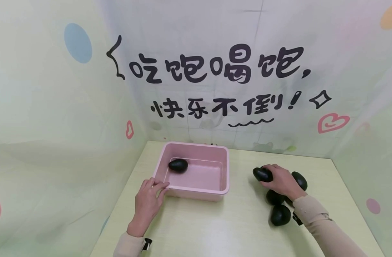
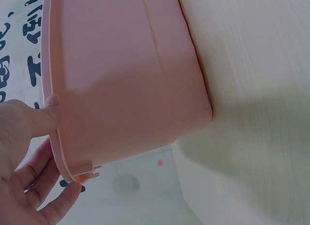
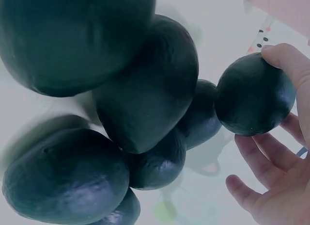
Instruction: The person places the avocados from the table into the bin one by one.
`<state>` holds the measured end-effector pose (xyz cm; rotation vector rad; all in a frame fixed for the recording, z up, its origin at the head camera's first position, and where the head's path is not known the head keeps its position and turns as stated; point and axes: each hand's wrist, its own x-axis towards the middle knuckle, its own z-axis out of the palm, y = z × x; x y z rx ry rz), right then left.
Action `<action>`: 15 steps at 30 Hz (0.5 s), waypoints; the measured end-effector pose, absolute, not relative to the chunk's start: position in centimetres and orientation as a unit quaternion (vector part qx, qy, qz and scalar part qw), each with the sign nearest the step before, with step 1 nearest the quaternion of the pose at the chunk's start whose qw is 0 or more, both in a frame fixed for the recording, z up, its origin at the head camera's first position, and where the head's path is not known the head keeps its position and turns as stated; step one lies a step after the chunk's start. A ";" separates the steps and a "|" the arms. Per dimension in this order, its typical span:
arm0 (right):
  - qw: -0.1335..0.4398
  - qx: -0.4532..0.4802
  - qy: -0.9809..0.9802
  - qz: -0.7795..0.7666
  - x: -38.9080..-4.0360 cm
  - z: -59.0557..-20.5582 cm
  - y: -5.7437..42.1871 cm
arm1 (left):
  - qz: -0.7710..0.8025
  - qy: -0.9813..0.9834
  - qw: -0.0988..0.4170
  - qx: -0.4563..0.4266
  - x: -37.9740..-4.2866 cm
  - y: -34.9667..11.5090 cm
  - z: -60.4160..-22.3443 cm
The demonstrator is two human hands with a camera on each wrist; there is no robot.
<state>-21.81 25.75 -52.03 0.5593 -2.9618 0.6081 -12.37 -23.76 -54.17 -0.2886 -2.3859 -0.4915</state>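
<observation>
A pink plastic bin (image 1: 196, 193) sits toward the back left of the table, with one dark avocado (image 1: 178, 165) lying in its left part. My left hand (image 1: 149, 200) grips the bin's rim at the near left corner; in the left wrist view the thumb (image 2: 46, 116) lies along the outside of the rim. On the right side, my right hand (image 1: 283, 181) holds another dark avocado (image 3: 255, 95) between thumb and fingers. Close under and beside that hand lies a cluster of several more avocados (image 1: 280, 215), partly hidden by the hand and wrist.
The light wooden table (image 1: 196, 228) runs back to a printed backdrop (image 1: 215, 32) with black lettering. Fabric walls stand along its left and right sides. A stretch of tabletop separates the bin from the avocado cluster.
</observation>
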 end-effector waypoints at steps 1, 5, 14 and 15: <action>0.033 0.182 -0.963 0.197 -21.8 -52.0 25.8 | -0.189 -0.916 0.337 -0.111 -12.4 -23.8 -54.2; 0.033 0.186 -0.963 0.191 -21.9 -51.7 25.9 | -0.189 -0.916 0.337 -0.111 -12.4 -23.7 -54.1; 0.034 0.191 -0.963 0.190 -22.0 -51.5 25.8 | -0.188 -0.917 0.334 -0.107 -12.3 -23.6 -54.0; 0.035 0.191 -0.962 0.190 -22.0 -51.4 25.8 | -0.188 -0.918 0.333 -0.107 -12.3 -23.6 -54.0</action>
